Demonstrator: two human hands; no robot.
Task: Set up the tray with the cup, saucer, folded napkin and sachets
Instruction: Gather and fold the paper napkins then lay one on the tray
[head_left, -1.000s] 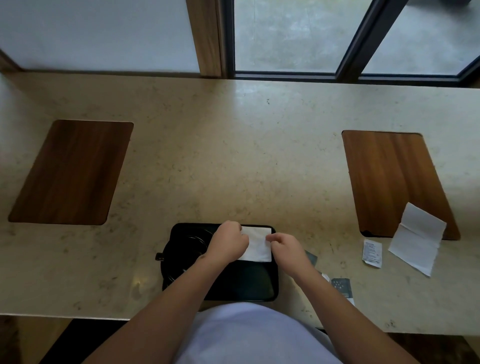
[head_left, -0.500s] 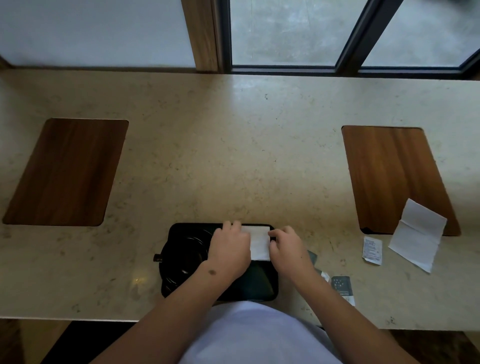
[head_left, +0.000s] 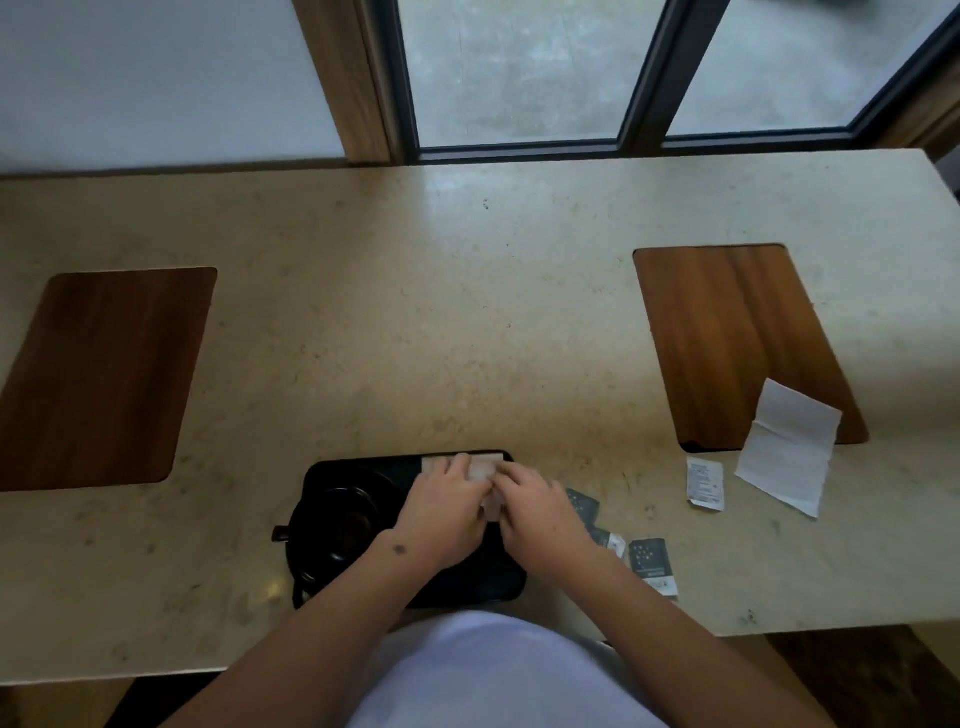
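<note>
- Pale lilac shirt (head_left: 498, 670) fills the bottom edge, both bare forearms reaching forward from it over the counter (head_left: 467, 312).
- Black tray (head_left: 498, 582) sits at the near edge of the counter, and the black cup (head_left: 337, 525) on its black saucer (head_left: 311, 566) takes the tray's left half, handle sticking out to the left.
- Left hand (head_left: 447, 514) and right hand (head_left: 540, 514) are down on the white napkin (head_left: 485, 470) at the tray's far right, fingers pressed together and curled over the paper; a second ago the hands stood apart at its two ends, now they meet in the middle and hide most of it.
- Whether the fingertips pinch the napkin or just press it flat, I cannot tell.
- Dark sachets (head_left: 649, 561) lie on the counter just right of the tray, not yet on it, same as before.
- Further right, a white sachet (head_left: 704, 483) lies beside an unfolded napkin (head_left: 784, 452), which overlaps the near corner of the right wooden inlay (head_left: 737, 338).
- Beige speckled stone makes up the counter, with a matching left wooden inlay (head_left: 98, 374).
- Beyond it, a wooden post (head_left: 358, 78) and a dark-framed window (head_left: 644, 73) looking onto grey ground.
</note>
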